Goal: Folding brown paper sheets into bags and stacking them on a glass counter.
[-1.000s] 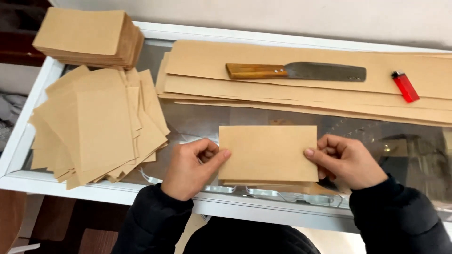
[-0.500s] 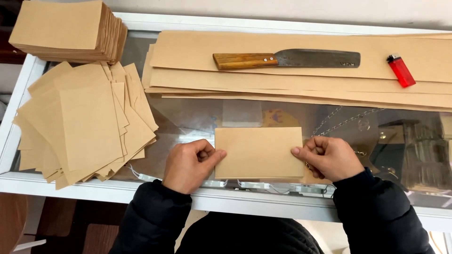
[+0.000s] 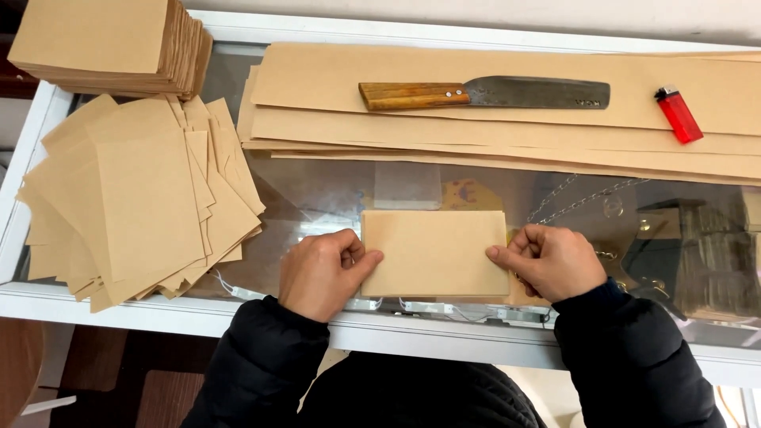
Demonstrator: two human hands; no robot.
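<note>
A folded brown paper piece (image 3: 434, 253) lies flat on the glass counter top (image 3: 317, 186), near its front edge. The left hand (image 3: 321, 273) presses on the paper's left edge, thumb and fingers pinching it. The right hand (image 3: 551, 260) pinches the right edge in the same way, fingers curled together. Left of the paper is a loose pile of cut sheets (image 3: 135, 198). Behind the paper, long paper strips (image 3: 491, 131) carry a knife (image 3: 483, 93) and a red lighter (image 3: 678, 115). It seems more paper lies under the piece, but this is hard to see.

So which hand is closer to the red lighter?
Right. The right hand sits below and left of the lighter; the left hand is farther, across the brown paper both hands hold.
</note>
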